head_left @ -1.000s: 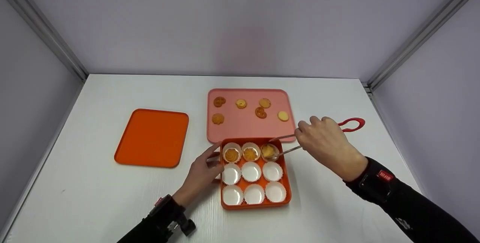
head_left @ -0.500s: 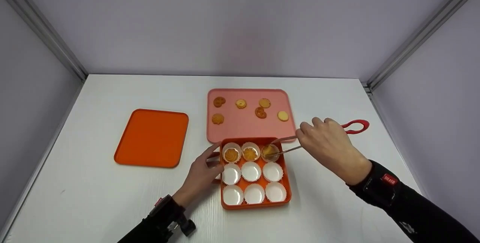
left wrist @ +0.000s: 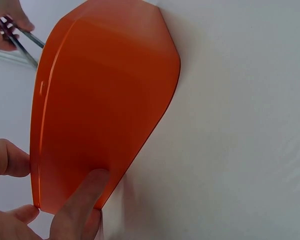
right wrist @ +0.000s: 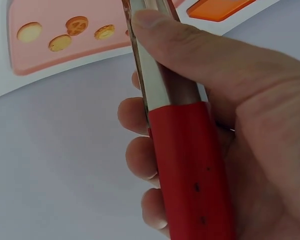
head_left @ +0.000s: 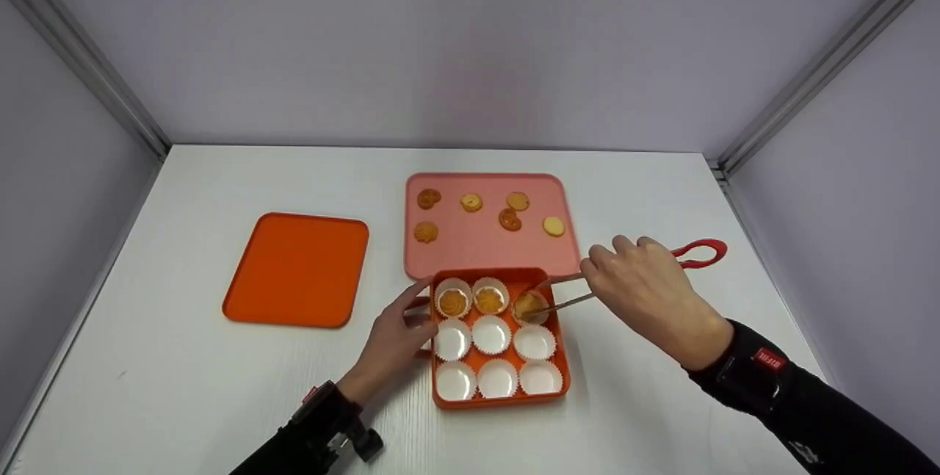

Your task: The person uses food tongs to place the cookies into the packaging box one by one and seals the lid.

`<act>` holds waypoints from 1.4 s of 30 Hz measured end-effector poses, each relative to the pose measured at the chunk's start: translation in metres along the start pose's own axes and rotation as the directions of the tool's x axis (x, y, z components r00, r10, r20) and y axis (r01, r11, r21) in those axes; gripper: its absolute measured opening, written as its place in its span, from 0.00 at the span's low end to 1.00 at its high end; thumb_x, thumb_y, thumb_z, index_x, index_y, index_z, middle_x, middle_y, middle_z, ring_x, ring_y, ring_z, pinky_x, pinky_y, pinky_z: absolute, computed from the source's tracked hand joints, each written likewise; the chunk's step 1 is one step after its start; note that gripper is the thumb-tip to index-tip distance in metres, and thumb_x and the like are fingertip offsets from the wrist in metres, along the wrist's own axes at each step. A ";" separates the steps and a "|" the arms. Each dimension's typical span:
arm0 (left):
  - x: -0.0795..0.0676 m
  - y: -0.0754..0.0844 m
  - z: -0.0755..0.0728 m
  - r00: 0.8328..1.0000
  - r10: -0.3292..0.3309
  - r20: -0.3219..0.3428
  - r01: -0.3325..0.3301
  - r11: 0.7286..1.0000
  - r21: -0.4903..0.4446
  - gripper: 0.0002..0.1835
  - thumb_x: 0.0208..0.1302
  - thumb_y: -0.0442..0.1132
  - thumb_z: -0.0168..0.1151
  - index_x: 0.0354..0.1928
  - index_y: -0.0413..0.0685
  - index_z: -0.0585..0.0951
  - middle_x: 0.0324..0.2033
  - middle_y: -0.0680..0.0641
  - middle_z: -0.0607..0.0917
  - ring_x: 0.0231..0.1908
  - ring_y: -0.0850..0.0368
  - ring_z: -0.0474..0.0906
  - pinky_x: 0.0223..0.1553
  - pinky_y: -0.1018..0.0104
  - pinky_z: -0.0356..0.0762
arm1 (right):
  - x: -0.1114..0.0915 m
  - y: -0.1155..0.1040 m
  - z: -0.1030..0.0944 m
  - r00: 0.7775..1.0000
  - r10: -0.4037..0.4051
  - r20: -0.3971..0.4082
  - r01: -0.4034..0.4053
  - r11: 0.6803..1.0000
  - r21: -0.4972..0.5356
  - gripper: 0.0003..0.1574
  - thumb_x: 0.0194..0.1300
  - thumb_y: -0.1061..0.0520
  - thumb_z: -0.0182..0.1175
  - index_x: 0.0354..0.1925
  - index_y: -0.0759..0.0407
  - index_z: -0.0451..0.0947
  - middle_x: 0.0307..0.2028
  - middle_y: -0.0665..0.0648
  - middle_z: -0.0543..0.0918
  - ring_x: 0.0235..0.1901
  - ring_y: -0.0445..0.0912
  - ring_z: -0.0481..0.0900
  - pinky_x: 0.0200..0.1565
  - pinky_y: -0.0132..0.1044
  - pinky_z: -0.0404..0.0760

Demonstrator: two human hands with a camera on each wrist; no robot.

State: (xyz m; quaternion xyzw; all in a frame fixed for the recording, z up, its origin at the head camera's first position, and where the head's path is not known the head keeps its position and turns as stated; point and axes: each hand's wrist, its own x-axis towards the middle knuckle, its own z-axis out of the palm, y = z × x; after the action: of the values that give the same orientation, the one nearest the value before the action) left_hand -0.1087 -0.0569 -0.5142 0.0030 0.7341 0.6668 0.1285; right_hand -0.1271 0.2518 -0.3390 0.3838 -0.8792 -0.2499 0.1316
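Observation:
In the head view, an orange box (head_left: pixel 501 401) holds white paper cups in rows. My left hand (head_left: pixel 393 339) rests against its left wall; in the left wrist view the thumb (left wrist: pixel 85 200) presses on the outer side. Curled round metal tongs (head_left: pixel 573 302) with a red handle (head_left: pixel 703 249), my right hand (head_left: pixel 646 291) holds them over the box's far right corner. Their tips are at a cookie (head_left: pixel 529 304) in the far right cup; whether they grip it is hard to tell. A cookie (head_left: pixel 452 303) and another cookie (head_left: pixel 487 301) sit in the other far cups.
Directly behind the box lies a pink tray (head_left: pixel 470 258) with several cookies, among them a pretzel-shaped cookie (head_left: pixel 510 219) and a pale round cookie (head_left: pixel 554 226). A flat orange lid (head_left: pixel 297 269) lies to the left. Walls surround the white table (head_left: pixel 183 379).
My right hand and the tongs have moved slightly right and toward me. The far right cup has shifted toward me with its cookie. The left hand stays put.

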 end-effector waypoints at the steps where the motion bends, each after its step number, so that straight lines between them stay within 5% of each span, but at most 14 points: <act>1: 0.000 0.000 0.000 1.000 0.007 0.001 -0.007 1.000 0.002 0.35 0.63 0.31 0.59 0.72 0.57 0.64 0.59 0.38 0.72 0.52 0.42 0.75 0.32 0.55 0.85 | 0.001 -0.001 0.000 1.000 0.002 0.002 -0.002 1.000 0.001 0.17 0.44 0.63 0.76 0.25 0.63 0.74 0.17 0.56 0.65 0.16 0.51 0.64 0.16 0.36 0.64; 16: -0.002 0.003 0.000 0.999 0.046 0.021 -0.046 0.999 -0.018 0.36 0.62 0.29 0.59 0.72 0.48 0.62 0.59 0.32 0.71 0.52 0.36 0.74 0.32 0.52 0.85 | 0.004 -0.015 0.002 0.993 0.057 0.104 -0.051 0.997 -0.062 0.25 0.41 0.58 0.80 0.32 0.65 0.74 0.19 0.59 0.68 0.18 0.52 0.65 0.17 0.37 0.70; 34: 0.001 -0.004 -0.001 1.000 0.015 0.024 -0.014 1.000 -0.025 0.35 0.63 0.32 0.60 0.72 0.54 0.63 0.60 0.36 0.71 0.53 0.40 0.74 0.33 0.50 0.84 | 0.001 -0.028 -0.004 0.992 0.124 0.024 -0.121 0.988 -0.100 0.18 0.46 0.64 0.72 0.23 0.66 0.69 0.16 0.57 0.60 0.15 0.49 0.58 0.14 0.33 0.60; 42: 0.003 -0.006 -0.001 0.999 0.012 0.038 -0.010 0.999 -0.053 0.36 0.64 0.31 0.59 0.73 0.55 0.62 0.61 0.35 0.70 0.54 0.40 0.74 0.33 0.51 0.85 | 0.007 -0.041 0.003 0.989 0.149 0.002 -0.147 0.979 -0.138 0.17 0.47 0.63 0.71 0.24 0.67 0.70 0.17 0.59 0.62 0.16 0.49 0.59 0.15 0.34 0.63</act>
State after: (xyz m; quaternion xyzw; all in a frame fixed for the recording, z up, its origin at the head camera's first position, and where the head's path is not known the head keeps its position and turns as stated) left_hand -0.1103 -0.0580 -0.5206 0.0164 0.7135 0.6866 0.1386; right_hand -0.1078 0.2237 -0.3632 0.3059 -0.8867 -0.3018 0.1705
